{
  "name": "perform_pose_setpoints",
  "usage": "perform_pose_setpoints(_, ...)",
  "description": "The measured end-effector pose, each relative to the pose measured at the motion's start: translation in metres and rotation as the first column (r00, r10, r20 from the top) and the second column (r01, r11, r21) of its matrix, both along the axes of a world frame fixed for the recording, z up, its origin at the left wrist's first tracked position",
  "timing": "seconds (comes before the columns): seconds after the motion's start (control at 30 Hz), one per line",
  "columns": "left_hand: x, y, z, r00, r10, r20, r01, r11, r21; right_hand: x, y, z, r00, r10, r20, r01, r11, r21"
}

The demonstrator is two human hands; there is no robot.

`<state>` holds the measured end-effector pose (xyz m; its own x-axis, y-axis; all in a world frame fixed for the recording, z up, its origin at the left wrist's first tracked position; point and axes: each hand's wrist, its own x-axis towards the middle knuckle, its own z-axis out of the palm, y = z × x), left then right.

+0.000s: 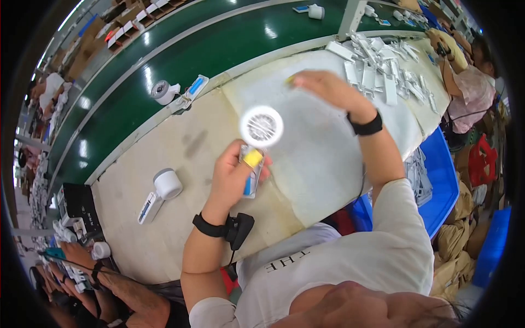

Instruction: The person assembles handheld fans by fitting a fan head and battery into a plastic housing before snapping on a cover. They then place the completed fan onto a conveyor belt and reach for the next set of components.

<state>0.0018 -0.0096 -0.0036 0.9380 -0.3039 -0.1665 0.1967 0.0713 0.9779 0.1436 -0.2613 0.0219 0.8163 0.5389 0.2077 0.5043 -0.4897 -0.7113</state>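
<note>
My left hand (228,174) is closed around the handle of a white handheld fan (262,127). Its round slotted grille faces up, and the handle's open side shows a blue part (249,185). Something yellow (252,158) lies at my left thumb; whether it is tape or a finger cover is unclear. Over the pale mat, my right hand (325,87) is smeared by motion, with a small yellow bit at its fingertips. Left of my left hand, a second white fan (167,183) rests on the table, its handle toward me.
White plastic handle shells (377,68) are heaped at the far right. Along the far edge runs a green conveyor (219,52), with an opened fan (164,92) at its near border. A blue bin (440,186) stands to my right. Co-workers' hands (79,257) are at the lower left.
</note>
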Motion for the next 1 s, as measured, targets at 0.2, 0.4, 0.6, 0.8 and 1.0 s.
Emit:
perform_pose_setpoints(0.2,0.024,0.009,-0.009,0.98,0.161,0.119,-0.095,0.896,-0.434,0.056,-0.107,-0.043,0.733,-0.393,0.555,0.679,0.387,-0.624)
perform_pose_setpoints(0.4,0.023,0.028,-0.006,0.986,0.163,0.036,-0.142,0.935,-0.325,0.056,-0.08,-0.041,0.755,-0.334,0.565,0.656,0.381,-0.652)
perform_pose_setpoints(0.6,0.028,0.025,-0.011,0.961,0.272,0.049,-0.254,0.938,-0.236,0.06,-0.082,-0.045,0.745,-0.383,0.547,0.661,0.541,-0.52)
perform_pose_setpoints(0.8,0.027,0.028,-0.01,0.917,0.397,0.029,-0.35,0.839,-0.415,-0.012,-0.013,-0.031,0.784,-0.074,-0.617,0.533,0.589,0.607)
perform_pose_setpoints(1.0,0.026,0.023,-0.012,0.918,0.397,0.002,-0.349,0.811,-0.47,-0.067,-0.038,-0.017,0.897,-0.273,0.347,0.428,0.73,-0.532)
